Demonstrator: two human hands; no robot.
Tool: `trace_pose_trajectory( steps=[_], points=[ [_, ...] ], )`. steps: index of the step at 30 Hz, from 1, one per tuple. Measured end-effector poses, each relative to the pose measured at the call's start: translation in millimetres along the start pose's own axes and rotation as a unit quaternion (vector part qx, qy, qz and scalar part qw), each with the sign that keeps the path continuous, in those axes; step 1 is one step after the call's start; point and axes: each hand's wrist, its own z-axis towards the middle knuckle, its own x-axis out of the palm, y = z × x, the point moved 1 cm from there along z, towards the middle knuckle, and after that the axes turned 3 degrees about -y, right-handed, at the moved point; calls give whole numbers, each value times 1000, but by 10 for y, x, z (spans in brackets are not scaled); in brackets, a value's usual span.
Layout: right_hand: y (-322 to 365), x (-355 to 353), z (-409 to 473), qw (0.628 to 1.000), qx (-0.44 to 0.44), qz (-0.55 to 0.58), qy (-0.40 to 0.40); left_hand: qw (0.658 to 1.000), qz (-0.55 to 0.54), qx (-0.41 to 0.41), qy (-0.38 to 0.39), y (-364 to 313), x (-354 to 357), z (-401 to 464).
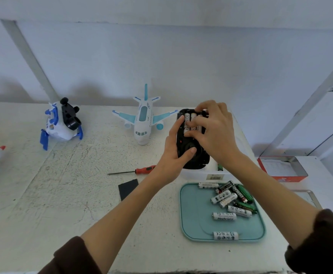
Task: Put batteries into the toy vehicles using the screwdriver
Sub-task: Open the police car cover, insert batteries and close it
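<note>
A: What lies around the work?

B: On the rough, cracked white table (62,194) a red-handled screwdriver (132,171) with a thin metal shaft lies flat, just left of the left wrist. Near it is a flat black cover (128,188), squarish. Further back stands a white and teal plane (142,121), smooth plastic, nose toward the camera. At far left a white and blue toy (60,123) lies tipped, its black underside showing.

A: And the batteries?

B: A heap of cylinders (230,196), white, black and green, sits in a teal tray (197,224) with rounded corners, under the right forearm. One lies alone at the tray's near rim. A red box (284,171) with a metal rim sits to the right.

A: The hands?

B: The left hand (173,155) grips a black toy (189,147) turned bottom up, thumb on its base, fingers curled round its left side. The right hand (215,131) covers the toy's right half, fingertips pressing on white cells (188,118) seated in its open bay. I cannot tell whether it pinches one. The toy is held above a white box (207,174), mostly hidden.
</note>
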Motion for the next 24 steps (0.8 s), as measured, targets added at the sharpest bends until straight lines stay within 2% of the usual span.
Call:
trace_pose_trajectory(
  steps=[4,7,15,24],
  points=[
    [-36,51,18,993,21,83,79,1000,11,-7,-2,14,-5,7],
    [-73,40,58,991,2,88,104,1000,12,-8,-7,13,-10,5],
    [-18,36,60,996,-42,39,74,999,48,3,-15,4,4,12],
    [-14,-30,124,993,-61,68,78,999,34,24,-29,-114,-67,-49]
  ],
)
